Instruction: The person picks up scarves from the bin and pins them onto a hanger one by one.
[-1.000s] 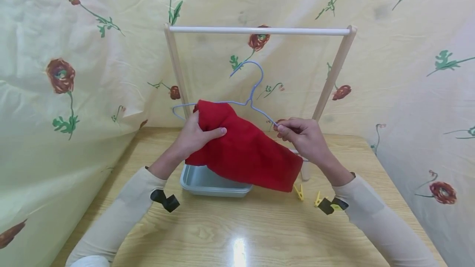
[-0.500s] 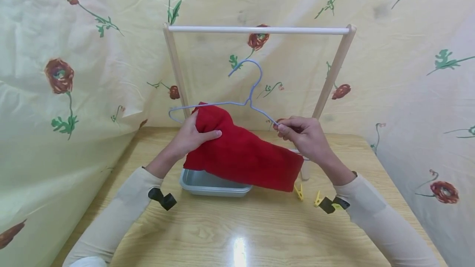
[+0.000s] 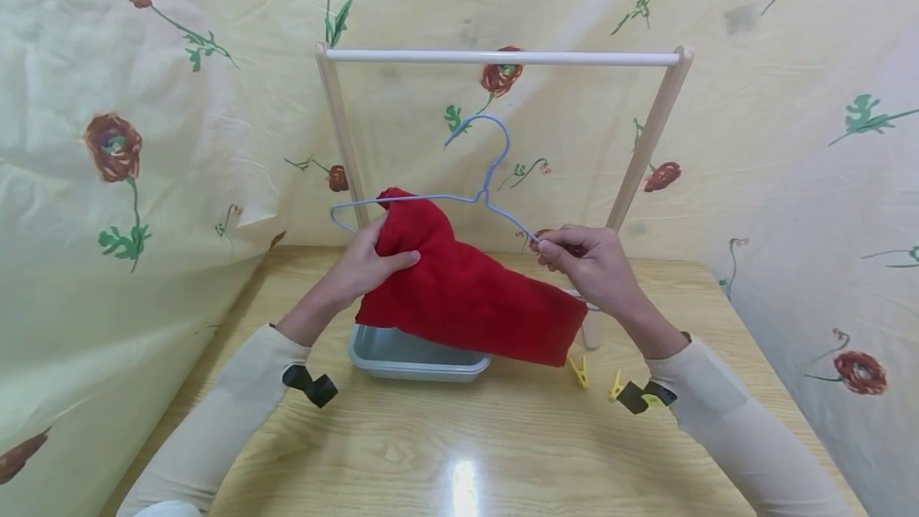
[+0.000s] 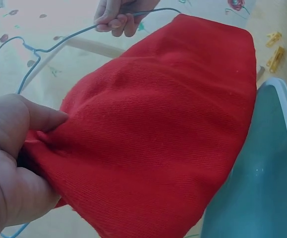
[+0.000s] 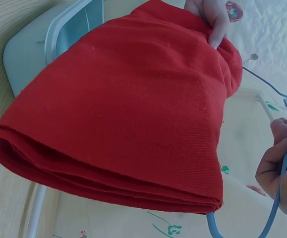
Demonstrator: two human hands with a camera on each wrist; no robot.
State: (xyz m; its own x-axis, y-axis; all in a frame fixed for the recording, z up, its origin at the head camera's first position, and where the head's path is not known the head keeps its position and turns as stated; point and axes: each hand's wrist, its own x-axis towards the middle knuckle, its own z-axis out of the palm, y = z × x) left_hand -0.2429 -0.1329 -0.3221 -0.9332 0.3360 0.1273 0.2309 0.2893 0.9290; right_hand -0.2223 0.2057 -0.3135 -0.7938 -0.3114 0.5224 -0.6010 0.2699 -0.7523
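Note:
A folded red cloth (image 3: 474,301) hangs slanting in front of me. My left hand (image 3: 362,262) grips its upper left part, with the thumb on the near face. My right hand (image 3: 589,266) pinches the right arm of a blue wire hanger (image 3: 486,191), whose hook points up. The hanger's left arm crosses in front of the cloth's top corner. In the right wrist view the layered open end of the cloth (image 5: 133,99) faces the camera, and the hanger's end loop (image 5: 213,225) comes out from behind it. The cloth hides most of the hanger's lower bar.
A rack with a white rail (image 3: 502,58) and wooden posts stands behind the hands. Partly under the cloth is a grey-blue plastic tub (image 3: 424,373). Yellow clothespins (image 3: 580,373) lie on the wooden table (image 3: 402,445) at the right. Flower-printed sheeting surrounds the table.
My left hand has shifted slightly left. The cloth's top left corner, earlier covering the hanger's left arm, now shows behind it and pokes above it. My right hand keeps its pinch on the hanger.

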